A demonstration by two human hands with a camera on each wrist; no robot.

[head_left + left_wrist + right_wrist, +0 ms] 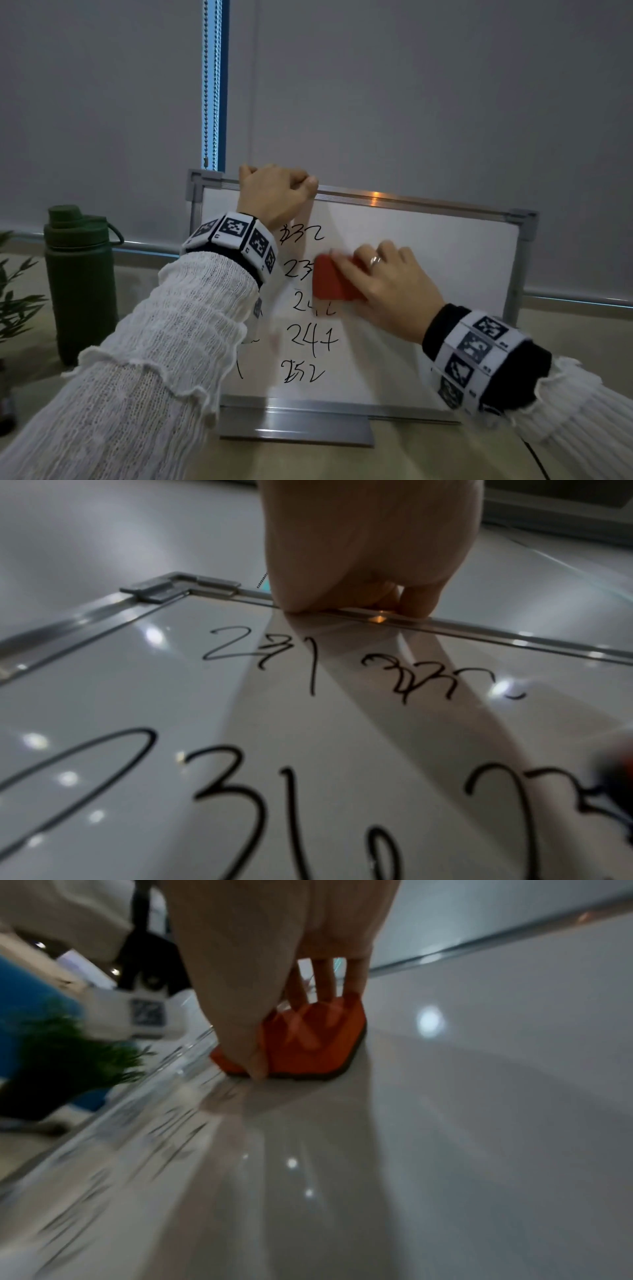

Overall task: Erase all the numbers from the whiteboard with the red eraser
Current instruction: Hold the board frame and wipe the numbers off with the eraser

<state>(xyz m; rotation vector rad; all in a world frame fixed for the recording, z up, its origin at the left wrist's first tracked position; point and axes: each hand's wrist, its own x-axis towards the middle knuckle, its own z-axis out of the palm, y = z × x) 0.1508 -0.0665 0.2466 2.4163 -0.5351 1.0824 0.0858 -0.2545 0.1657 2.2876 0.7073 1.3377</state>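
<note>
A framed whiteboard (pixel 445 260) stands upright on the desk, with a column of black handwritten numbers (pixel 310 337) down its middle. My left hand (pixel 274 192) grips the top rail of the whiteboard (pixel 514 631), fingers curled over it. More numbers (pixel 240 791) show under my left wrist. My right hand (pixel 387 287) holds the red eraser (pixel 334 279) flat against the board, over the right end of the second and third numbers. In the right wrist view my fingers (pixel 325 980) clasp the eraser (pixel 308 1045), and the board right of it is blank.
A dark green bottle (pixel 80 281) stands on the desk left of the board. Plant leaves (pixel 13 301) reach in at the far left edge. A bead chain (pixel 210 85) hangs behind the board's top left corner. The board's metal foot (pixel 294 425) juts toward me.
</note>
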